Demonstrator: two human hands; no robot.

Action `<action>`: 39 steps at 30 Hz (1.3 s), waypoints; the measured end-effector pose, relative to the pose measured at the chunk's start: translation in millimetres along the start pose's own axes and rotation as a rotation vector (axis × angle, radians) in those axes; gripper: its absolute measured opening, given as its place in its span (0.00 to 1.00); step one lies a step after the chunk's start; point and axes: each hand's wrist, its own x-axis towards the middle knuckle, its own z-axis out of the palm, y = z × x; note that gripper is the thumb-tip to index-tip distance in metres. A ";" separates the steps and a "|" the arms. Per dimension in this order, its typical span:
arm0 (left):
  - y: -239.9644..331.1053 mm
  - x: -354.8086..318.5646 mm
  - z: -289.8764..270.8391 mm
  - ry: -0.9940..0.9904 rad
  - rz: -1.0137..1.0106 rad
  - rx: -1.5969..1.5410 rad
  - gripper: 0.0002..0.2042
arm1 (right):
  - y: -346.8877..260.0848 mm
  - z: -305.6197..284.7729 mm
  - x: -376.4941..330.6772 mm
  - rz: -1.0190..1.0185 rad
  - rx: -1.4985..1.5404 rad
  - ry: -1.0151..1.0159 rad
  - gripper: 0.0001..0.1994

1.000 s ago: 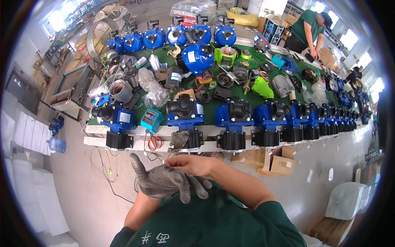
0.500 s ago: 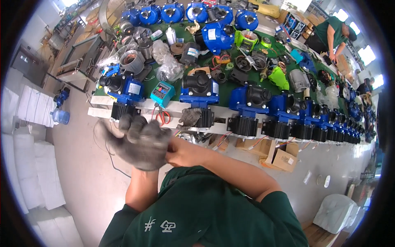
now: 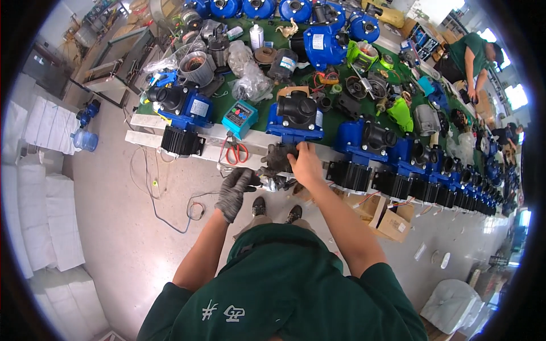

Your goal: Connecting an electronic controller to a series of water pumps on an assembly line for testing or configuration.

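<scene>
A grey knit work glove covers my left hand (image 3: 233,194), which is in front of the bench edge with loosely bent fingers apart from the thumb; I see nothing held in it. My bare right hand (image 3: 307,166) has its fingers closed on a second grey glove (image 3: 278,158), lying by the black motor end below a blue pump with a black top (image 3: 294,115). Left of that pump sit a teal box with a dark front panel (image 3: 239,119) and red-handled scissors (image 3: 235,153) at the bench edge.
Blue pumps with black finned motors line the front edge, one at left (image 3: 185,113) and several to the right (image 3: 364,142). Behind are a white bottle (image 3: 257,37), plastic bags and loose parts. Cartons (image 3: 395,221) stand below the bench; a cable (image 3: 162,219) lies on the floor. A co-worker (image 3: 469,59) stands far right.
My right hand has left the left glove's cuff and moved right onto the other glove. My left hand has shifted right, its fingers now pointing toward that glove. The view has shifted slightly.
</scene>
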 end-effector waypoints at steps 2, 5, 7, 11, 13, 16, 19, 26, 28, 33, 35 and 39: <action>-6.0 6.1 6.0 -0.034 0.023 0.028 0.12 | 12.5 10.5 6.5 -0.067 0.256 -0.049 0.11; -8.5 8.2 12.1 -0.034 0.099 0.063 0.11 | -20.2 -19.5 -15.5 -0.343 0.399 0.055 0.10; 3.6 7.9 19.7 -0.097 0.077 0.020 0.11 | -40.4 -34.5 -36.4 -0.253 0.605 -0.092 0.09; 24.6 -6.1 31.6 -0.117 -0.107 -0.229 0.10 | -62.1 -59.3 -67.5 -0.505 0.551 -0.151 0.09; 23.1 -6.4 30.1 -0.124 -0.045 -0.138 0.10 | -68.0 -67.4 -72.9 -0.568 0.531 -0.114 0.09; 30.2 -10.9 33.4 -0.086 -0.043 -0.049 0.09 | -62.3 -65.9 -75.9 -0.633 0.532 -0.079 0.09; 39.1 -22.4 39.7 -0.102 -0.025 0.130 0.11 | -71.2 -64.6 -77.7 -0.004 0.980 -0.111 0.08; 23.6 -20.2 37.9 0.082 0.331 0.647 0.10 | -58.7 -74.2 -74.7 -0.157 0.601 -0.129 0.09; 20.9 -21.5 41.3 0.092 0.468 0.678 0.09 | -55.7 -71.6 -75.5 -0.135 0.559 -0.161 0.09; 20.5 -28.8 65.0 -0.027 0.206 -0.089 0.08 | -34.3 -50.9 -69.3 0.170 0.745 -0.323 0.08; 16.2 -26.8 62.5 -0.047 0.206 -0.109 0.09 | -30.7 -50.7 -65.3 0.716 1.227 -0.469 0.15; 10.1 -20.8 38.5 -0.161 0.438 0.506 0.08 | -24.1 -82.7 -76.2 0.791 1.561 -1.098 0.26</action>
